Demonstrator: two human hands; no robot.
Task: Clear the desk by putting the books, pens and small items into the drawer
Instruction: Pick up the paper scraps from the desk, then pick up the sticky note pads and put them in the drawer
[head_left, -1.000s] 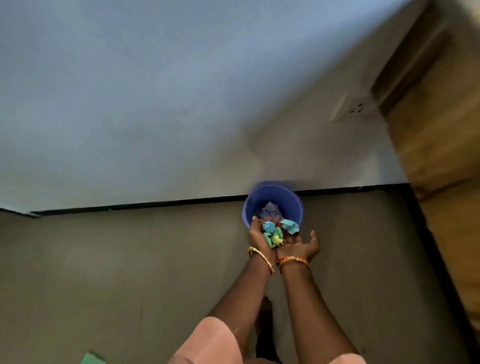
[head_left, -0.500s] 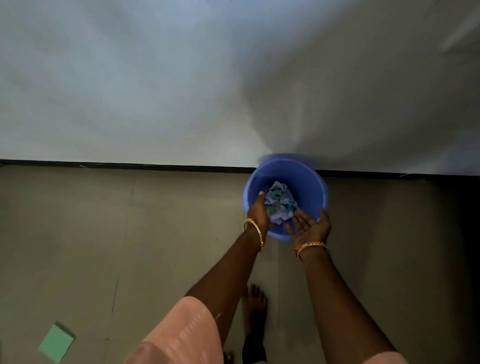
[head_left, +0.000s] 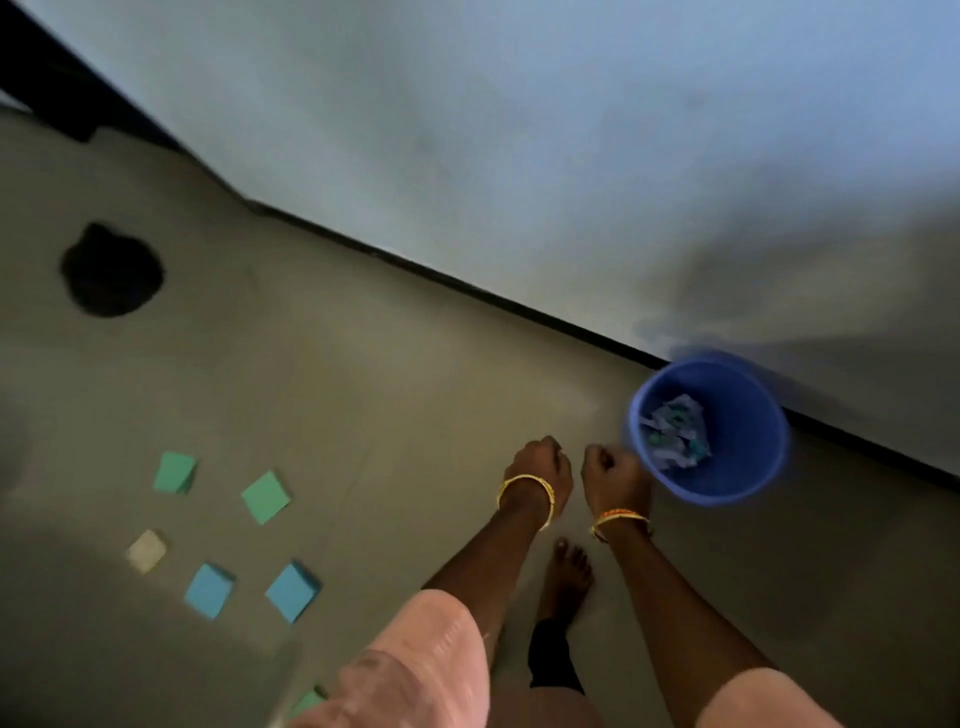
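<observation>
A blue bucket (head_left: 748, 467) stands on the floor against the wall and holds crumpled paper balls (head_left: 675, 431). My left hand (head_left: 540, 467) and my right hand (head_left: 613, 473) hang side by side just left of the bucket's rim. Both have their fingers curled in, and I see nothing in either. Several square sticky-note pads lie on the floor to the left: a green pad (head_left: 174, 472), another green pad (head_left: 265, 497), a white pad (head_left: 147, 551) and two blue pads (head_left: 209, 590). No desk or drawer is in view.
A black skirting line (head_left: 467, 286) runs along the foot of the pale wall. A dark round patch (head_left: 111, 270) marks the floor at the far left. My bare foot (head_left: 569, 571) stands between my arms. One more green pad (head_left: 306, 701) lies by my left sleeve.
The crumpled paper balls left my hands and fell into the bucket. Both hands drew back from it and curled. My view swung left, bringing the pads on the floor into sight.
</observation>
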